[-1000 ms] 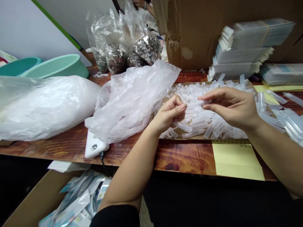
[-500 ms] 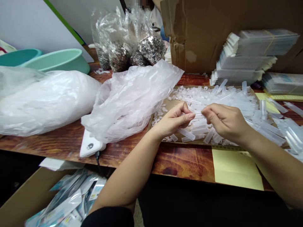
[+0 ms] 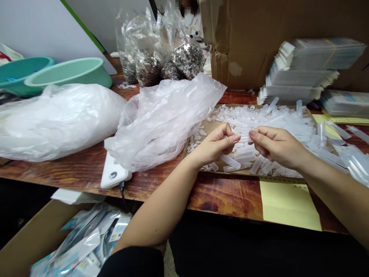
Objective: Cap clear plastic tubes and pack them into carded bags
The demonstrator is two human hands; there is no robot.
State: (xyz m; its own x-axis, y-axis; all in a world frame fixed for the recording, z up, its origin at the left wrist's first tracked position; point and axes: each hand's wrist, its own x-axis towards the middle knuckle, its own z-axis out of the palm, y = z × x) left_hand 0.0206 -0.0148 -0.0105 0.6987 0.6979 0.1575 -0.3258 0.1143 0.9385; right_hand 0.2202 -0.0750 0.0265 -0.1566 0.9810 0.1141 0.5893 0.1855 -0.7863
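Observation:
Above a shallow cardboard tray point(image 3: 221, 174) my two hands face each other, fingertips a short way apart. Pinched closed, my left hand point(image 3: 220, 141) holds one end of a clear plastic tube point(image 3: 244, 137). The fingers of my right hand point(image 3: 269, 143) are closed on the tube's other end. The tray holds many translucent tubes point(image 3: 245, 154) and small clear pieces point(image 3: 198, 134). Some tubes lie just under my hands, partly hidden by them.
White plastic bags point(image 3: 167, 119) lie left of the tray, beside a white device point(image 3: 113, 173) with a cable. Stacked packs point(image 3: 305, 71) stand back right. Yellow paper point(image 3: 288, 204) lies in front. A box of packets point(image 3: 86, 238) is lower left.
The view has shifted slightly. My right hand's fingers have turned a little, with the thumb now more visible at the tube's end. My left hand keeps its pinch.

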